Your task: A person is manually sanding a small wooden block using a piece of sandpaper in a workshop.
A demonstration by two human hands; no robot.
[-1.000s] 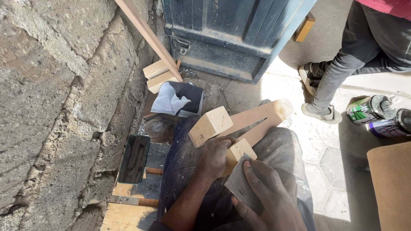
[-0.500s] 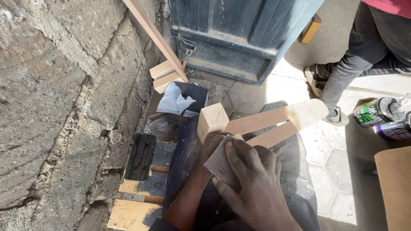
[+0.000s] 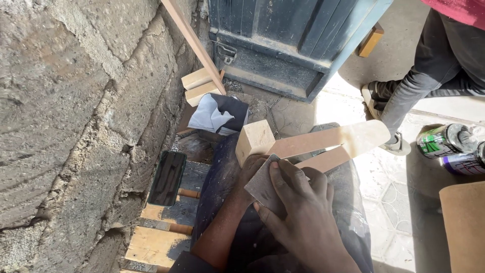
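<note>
Right hand [image 3: 303, 212] sits flat on a sheet of sandpaper [image 3: 262, 189], fingers spread and pressing it down onto the wooden piece [image 3: 323, 144] on the lap. Left hand [image 3: 252, 169] is mostly hidden under the paper; looks wrapped round the wood near the block end, but exact grip I can't tell.

Wooden piece: pale block at the near-left end, 2 long slats running out from it. Long axis goes from the hands up and to the right, away from the body, rounded far end hanging past the knee. Both hands bunched at the block end; right is on top, left under and closer to the block.

Around it: 2 spray cans [image 3: 452, 146] lie on their sides at far right on the tiled floor, 1 green-and-white w/ dark print, 1 purple-ish, labels wrapped round the cylinders. Flat brown board [image 3: 465, 222] below them. Dark phone [image 3: 168, 177] lies left, by the stone wall [image 3: 76, 111], on a wood pallet [image 3: 151, 245]. White and dark rag [image 3: 220, 114] up ahead, 2 small wood blocks [image 3: 199, 86] beyond it, blue door [image 3: 293, 40] behind. Another person's leg [image 3: 409, 101] stands top right.
</note>
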